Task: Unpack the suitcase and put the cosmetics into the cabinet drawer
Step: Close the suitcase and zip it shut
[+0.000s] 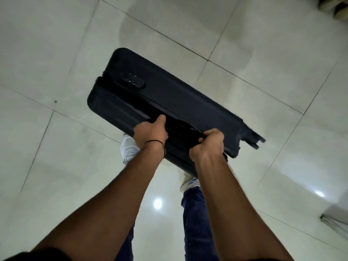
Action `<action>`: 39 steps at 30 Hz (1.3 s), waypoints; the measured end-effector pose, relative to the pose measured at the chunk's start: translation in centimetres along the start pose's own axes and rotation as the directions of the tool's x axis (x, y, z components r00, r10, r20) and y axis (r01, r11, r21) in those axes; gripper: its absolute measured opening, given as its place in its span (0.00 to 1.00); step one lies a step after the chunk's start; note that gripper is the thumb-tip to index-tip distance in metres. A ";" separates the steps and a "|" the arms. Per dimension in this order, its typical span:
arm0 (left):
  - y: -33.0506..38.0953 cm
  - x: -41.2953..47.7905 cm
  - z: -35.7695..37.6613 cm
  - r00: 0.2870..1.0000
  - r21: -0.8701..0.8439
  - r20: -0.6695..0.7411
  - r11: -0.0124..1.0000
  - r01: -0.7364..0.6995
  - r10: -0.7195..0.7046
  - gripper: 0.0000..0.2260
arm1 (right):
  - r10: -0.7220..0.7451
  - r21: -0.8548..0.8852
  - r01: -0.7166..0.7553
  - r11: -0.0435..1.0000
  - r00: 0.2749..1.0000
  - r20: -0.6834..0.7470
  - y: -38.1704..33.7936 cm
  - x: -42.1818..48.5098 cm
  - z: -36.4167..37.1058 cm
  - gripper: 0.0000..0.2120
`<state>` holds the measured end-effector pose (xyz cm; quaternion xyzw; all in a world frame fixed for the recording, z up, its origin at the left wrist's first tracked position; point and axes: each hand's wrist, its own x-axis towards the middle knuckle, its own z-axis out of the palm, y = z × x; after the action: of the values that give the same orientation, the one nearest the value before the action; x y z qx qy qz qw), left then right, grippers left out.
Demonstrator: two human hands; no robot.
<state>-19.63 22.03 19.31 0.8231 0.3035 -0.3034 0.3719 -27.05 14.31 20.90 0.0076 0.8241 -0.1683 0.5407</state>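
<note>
Two bare hands hold one dark suitcase [178,95] above a pale tiled floor [56,53]. The case lies on its side and slants from the upper left down to the lower right. I cannot tell if it touches the floor.

On the left, a white shoe [130,147] peeks out from under the near edge of the case. Just beside it is the left hand [150,132]. Its fingers are curled over the near half of the case and grip it. A thin black band [156,142] goes round that wrist. Up from this hand, near the left end of the case, sits a small black lock [134,81] beside the dark seam between the two halves.

More to the right, the right hand [209,144] is closed tight on the same long edge of the case. Both arms reach straight down from the bottom of the view. Below this hand, a second white shoe [190,182] with a bit of blue shows, and a leg in blue jeans [192,213].

At the right end of the case, black wheels [257,143] stick out. By the right edge of the floor stands a grey thing [337,213] that is too cut off to name.
</note>
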 end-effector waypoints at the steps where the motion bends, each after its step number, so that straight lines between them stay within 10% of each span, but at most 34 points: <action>1: 0.4 0.0 -0.3 1.000 0.049 -0.003 0.999 -0.021 0.021 0.14 | 0.041 -0.022 -0.041 0.999 0.999 -0.029 0.3 -0.3 -0.2 0.12; 15: -1.3 2.9 0.7 0.928 0.363 0.147 0.854 -0.373 0.343 0.10 | 0.280 -0.150 -0.257 0.955 0.946 0.161 1.7 2.0 -1.5 0.08; 21: -3.0 1.8 -0.4 0.563 0.351 0.482 0.441 -0.826 0.671 0.05 | 0.308 -0.133 -0.284 0.949 0.926 0.217 2.0 2.1 -2.4 0.04; 29: -4.6 3.0 -2.4 0.278 0.328 0.861 -0.047 -0.943 0.426 0.18 | 0.219 -0.016 -0.225 0.974 0.927 0.304 3.3 2.0 -3.7 0.06; 32: -4.6 1.9 -0.8 0.342 0.413 0.868 -0.142 -0.900 0.360 0.15 | 0.269 0.015 -0.296 0.955 0.886 0.377 2.8 2.6 -4.3 0.04; 39: -7.5 -2.1 3.6 0.516 0.612 0.684 -0.020 -0.791 0.516 0.27 | 0.315 -0.007 -0.371 0.929 0.778 0.544 1.5 6.0 -9.3 0.13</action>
<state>-27.36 22.64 15.76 0.8697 -0.3919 -0.3001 -0.0002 -37.54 17.36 18.46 0.1376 0.6153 -0.1037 0.7693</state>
